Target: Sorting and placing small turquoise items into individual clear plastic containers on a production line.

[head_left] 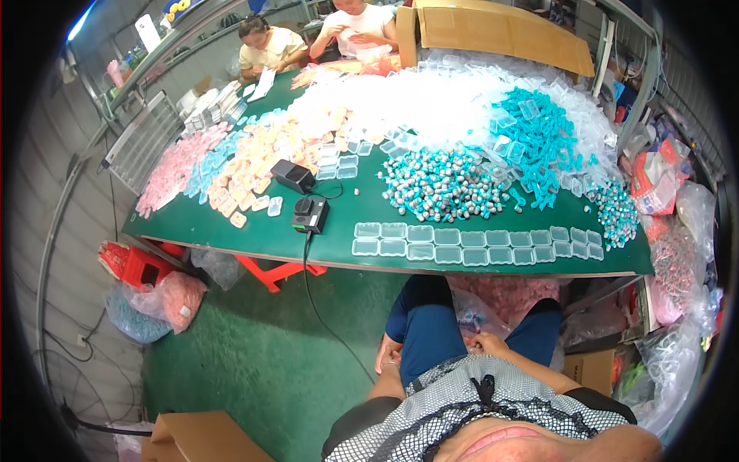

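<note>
L hand (389, 357) is resting beside the legs (433, 335), R hand (485, 345) between them; can't tell if they're holding sth.; clear boxes (449, 255) are lying in two rows near counter (339, 250) edge, prob. for easy reach.

You have twenty-two clear trays (475, 256), eleven in each of two rows. You face two heaps of capsules (443, 185), one large and one small, and one heap of teal pieces (550, 142); the pieces in each are too many to count. You also have one pink heap (173, 165), one blue heap (214, 159), one orange heap (269, 150), two black devices (310, 215), at least three cardboard boxes (500, 35), two co-workers (268, 48) and your own two hands (486, 344).
</note>
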### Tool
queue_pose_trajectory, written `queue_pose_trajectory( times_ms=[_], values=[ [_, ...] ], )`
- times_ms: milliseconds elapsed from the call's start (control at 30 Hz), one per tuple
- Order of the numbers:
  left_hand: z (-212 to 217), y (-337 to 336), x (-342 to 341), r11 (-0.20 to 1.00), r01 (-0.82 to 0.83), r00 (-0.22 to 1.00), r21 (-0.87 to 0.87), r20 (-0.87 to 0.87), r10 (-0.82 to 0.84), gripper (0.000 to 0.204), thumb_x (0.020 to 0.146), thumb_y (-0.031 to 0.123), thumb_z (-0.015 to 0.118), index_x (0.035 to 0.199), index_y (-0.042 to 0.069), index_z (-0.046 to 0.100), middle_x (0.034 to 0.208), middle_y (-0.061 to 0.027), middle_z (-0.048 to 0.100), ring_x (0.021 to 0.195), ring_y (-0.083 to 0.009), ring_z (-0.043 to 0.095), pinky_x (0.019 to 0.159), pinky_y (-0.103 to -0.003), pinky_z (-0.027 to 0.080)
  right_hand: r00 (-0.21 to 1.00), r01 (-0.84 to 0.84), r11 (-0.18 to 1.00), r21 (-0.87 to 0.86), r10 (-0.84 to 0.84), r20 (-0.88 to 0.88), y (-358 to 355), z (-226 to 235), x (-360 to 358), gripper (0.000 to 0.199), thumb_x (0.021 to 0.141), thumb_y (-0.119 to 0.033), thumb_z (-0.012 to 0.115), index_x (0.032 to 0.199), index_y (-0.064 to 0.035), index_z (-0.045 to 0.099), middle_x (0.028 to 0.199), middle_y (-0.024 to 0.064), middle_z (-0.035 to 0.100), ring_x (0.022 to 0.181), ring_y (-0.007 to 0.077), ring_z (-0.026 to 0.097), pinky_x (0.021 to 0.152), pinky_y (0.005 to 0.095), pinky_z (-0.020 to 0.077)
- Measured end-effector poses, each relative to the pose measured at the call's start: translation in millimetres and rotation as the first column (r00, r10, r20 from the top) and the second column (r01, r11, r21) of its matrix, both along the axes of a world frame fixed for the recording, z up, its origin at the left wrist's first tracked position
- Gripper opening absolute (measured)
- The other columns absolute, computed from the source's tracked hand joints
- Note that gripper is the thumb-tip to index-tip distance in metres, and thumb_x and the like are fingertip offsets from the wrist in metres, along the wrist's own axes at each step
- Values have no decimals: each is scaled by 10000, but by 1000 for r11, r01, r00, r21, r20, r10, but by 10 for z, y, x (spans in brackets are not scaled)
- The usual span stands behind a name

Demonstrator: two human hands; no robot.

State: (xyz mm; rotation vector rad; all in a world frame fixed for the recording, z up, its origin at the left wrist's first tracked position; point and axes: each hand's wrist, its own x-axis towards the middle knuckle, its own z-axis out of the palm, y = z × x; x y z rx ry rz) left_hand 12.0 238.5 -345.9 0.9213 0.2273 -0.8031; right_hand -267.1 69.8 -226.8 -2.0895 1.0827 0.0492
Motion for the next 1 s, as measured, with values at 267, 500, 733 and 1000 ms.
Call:
queue_pose_trajectory(
  times_ms=[267,500,733,1000],
  values=[
    [137,112,34,996,20,1000,89,-6,-20,122,806,99,565,721,26,615,575,-33,494,485,-154,456,447,-266,354,1000,16,999,33,-16,2,33,20,-2,300,743,-245,713,985,-91,627,925,139,611,897,329,618,742,416,484],
    [221,712,-54,960,95,995,264,-42,-87,117,805,93,565,725,24,615,581,-32,496,491,-150,457,451,-262,354,1000,-17,1000,-10,17,-19,-7,194,61,309,726,-235,720,979,-84,629,926,143,609,883,326,616,744,427,492],
    [372,870,54,910,166,986,381,-55,-157,112,805,87,565,729,22,615,587,-30,498,497,-147,458,456,-257,354,1000,23,1000,-1,-23,20,63,208,27,312,717,-238,734,965,-81,625,939,141,598,886,342,611,736,439,492],
    [537,804,301,827,268,959,494,-51,-280,106,805,80,565,733,20,615,594,-28,500,503,-143,459,461,-251,354,1000,9,999,-37,-9,17,61,271,73,313,714,-242,722,975,-98,629,970,109,607,935,297,605,783,403,492]
  ],
)
